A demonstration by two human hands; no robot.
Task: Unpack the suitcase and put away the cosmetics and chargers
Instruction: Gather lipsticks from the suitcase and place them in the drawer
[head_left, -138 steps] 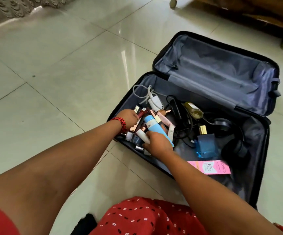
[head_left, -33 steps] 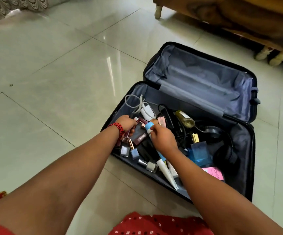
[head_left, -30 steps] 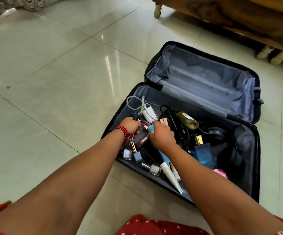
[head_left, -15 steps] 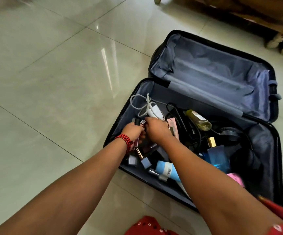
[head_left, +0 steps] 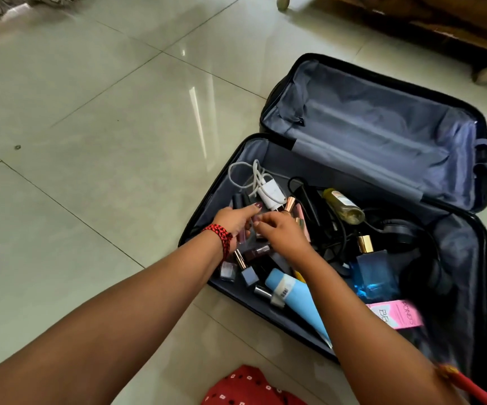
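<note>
The open black suitcase [head_left: 265, 312] lies on the tile floor. Its near half holds loose cosmetics and chargers. My left hand [head_left: 235, 220], with a red thread band at the wrist, grips a bunch of small lipstick tubes [head_left: 237, 201]. My right hand [head_left: 284, 238] is beside it, its fingertips pinching a small cosmetic tube at the left palm. A white charger [head_left: 271, 194] with its coiled cable lies just beyond both hands. A light blue tube [head_left: 293, 296] and nail polish bottles [head_left: 248, 274] lie below my wrists.
Further right in the case are a yellow oil bottle [head_left: 343, 206], black cables [head_left: 334, 232], black headphones [head_left: 411, 249], a blue perfume bottle [head_left: 373, 273] and a pink box [head_left: 397, 314]. The lined lid [head_left: 382, 135] lies open behind. Wooden furniture [head_left: 440, 21] stands beyond.
My right hand has let the blue tube drop near the case's front edge and come over to my left hand. The left hand now holds more small tubes.
</note>
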